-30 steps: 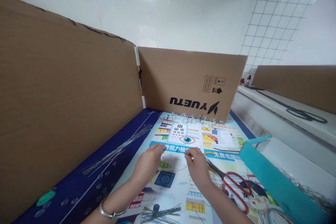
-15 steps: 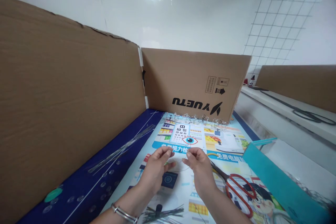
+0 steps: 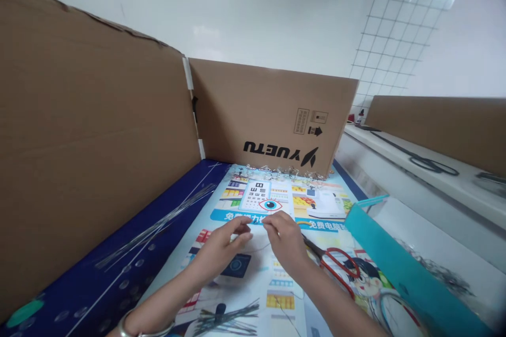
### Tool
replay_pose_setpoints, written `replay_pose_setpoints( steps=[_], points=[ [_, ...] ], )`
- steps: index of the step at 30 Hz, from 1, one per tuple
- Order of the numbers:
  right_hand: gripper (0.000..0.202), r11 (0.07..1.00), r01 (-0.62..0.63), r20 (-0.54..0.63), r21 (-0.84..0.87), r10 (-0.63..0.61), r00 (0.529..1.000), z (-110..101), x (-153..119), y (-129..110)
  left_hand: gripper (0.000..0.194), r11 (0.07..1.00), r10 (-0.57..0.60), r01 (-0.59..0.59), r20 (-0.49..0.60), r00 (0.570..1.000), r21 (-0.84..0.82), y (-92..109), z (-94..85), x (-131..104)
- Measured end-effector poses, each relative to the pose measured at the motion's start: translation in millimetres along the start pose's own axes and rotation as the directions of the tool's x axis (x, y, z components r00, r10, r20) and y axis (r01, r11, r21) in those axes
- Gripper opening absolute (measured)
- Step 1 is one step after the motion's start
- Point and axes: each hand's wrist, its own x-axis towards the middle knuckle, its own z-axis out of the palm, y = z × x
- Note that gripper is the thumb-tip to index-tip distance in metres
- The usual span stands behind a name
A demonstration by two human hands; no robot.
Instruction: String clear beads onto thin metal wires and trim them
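Observation:
My right hand [image 3: 286,242] is closed in a pinch over the printed sheet, holding a thin wire [image 3: 261,248] that trails toward the left. Close by on the left, my left hand [image 3: 221,247] has its thumb and fingers apart, with the wire passing near its thumb. Red-handled scissors [image 3: 340,268] lie just right of my right hand. Below the hands rests a bundle of short wires [image 3: 227,320], and a single loose wire [image 3: 288,316] lies to its right.
Long wires [image 3: 158,225] lie on the blue surface at left. A teal box [image 3: 399,268] with tangled wire pieces stands at right. Small wire pieces [image 3: 284,172] line the back, against a cardboard panel [image 3: 272,105]. Another cardboard panel [image 3: 90,131] walls the left.
The view has shifted right. My left hand's fingers have parted and moved slightly away from my right hand, which stays pinched.

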Motion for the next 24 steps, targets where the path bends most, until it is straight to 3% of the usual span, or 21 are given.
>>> replay_pose_setpoints(
  steps=[4, 8, 11, 14, 19, 24],
  points=[
    [0.019, 0.945, 0.179, 0.118, -0.274, -0.151, 0.981, 2, -3, -12, 0.022, 1.0, -0.013, 0.01, 0.123, 0.992, 0.029, 10, 1.6, -6],
    [0.023, 0.881, 0.195, 0.324, -0.431, -0.051, 0.945, -17, 11, -11, 0.026, 0.999, -0.027, 0.028, 0.029, 0.999, -0.039, 11, 1.5, -5],
    [0.027, 0.831, 0.15, 0.327, -0.536, 0.04, 0.944, -44, 23, 11, 0.031, 0.973, -0.103, 0.088, -0.061, 0.993, -0.215, 9, -0.4, -3],
    [0.023, 0.759, 0.109, 0.336, -0.642, 0.151, 0.93, -58, 24, 39, 0.037, 0.903, -0.189, 0.144, -0.072, 0.979, -0.405, 8, -0.1, -1],
    [0.024, 0.691, 0.07, 0.319, -0.72, 0.239, 0.917, -46, 13, 62, 0.032, 0.768, -0.27, 0.18, -0.056, 0.961, -0.614, 7, 3.5, -1],
    [0.029, 0.78, -0.034, 0.285, -0.624, 0.268, 0.92, -45, 15, 70, 0.026, 0.711, -0.286, 0.189, -0.033, 0.958, -0.678, 6, 5.5, -2]
  ],
)
